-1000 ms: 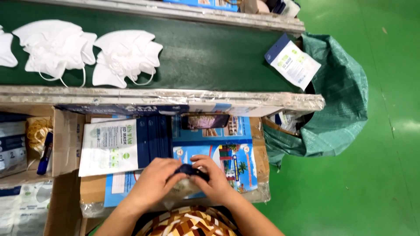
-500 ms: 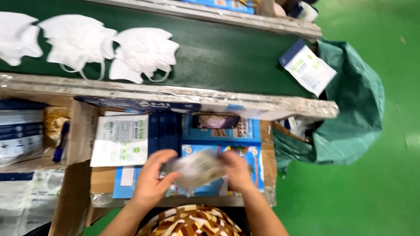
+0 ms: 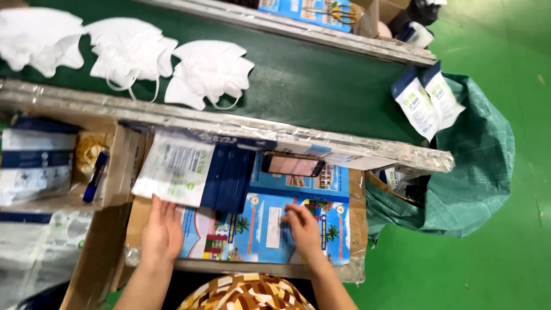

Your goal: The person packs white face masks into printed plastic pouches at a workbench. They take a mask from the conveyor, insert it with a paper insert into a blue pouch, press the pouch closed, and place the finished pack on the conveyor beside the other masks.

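Our fingers (image 3: 172, 209) are spread flat and hold nothing: the left hand (image 3: 162, 232) presses palm-down on the printed blue sheet (image 3: 258, 227), its fingertips touching the lower edge of the stack of white-and-blue pouches (image 3: 178, 169). The right hand (image 3: 302, 227) also lies open on the sheet, fingers loosely apart, beside a small white label; it is blurred.

By size, we note first the green conveyor belt (image 3: 310, 86) running across the top of the view. On it lie three white folded masks (image 3: 206, 72) at left and two sealed pouches (image 3: 427, 100) at its right end. Below that end hangs a green woven sack (image 3: 470, 172). Next comes the counter (image 3: 356, 229), a cardboard surface wrapped in clear film, which carries the sheet. A cardboard box (image 3: 123, 163) stands left of the pouch stack. A phone (image 3: 293, 165) lies at the top of the sheet, under the belt's taped frame.
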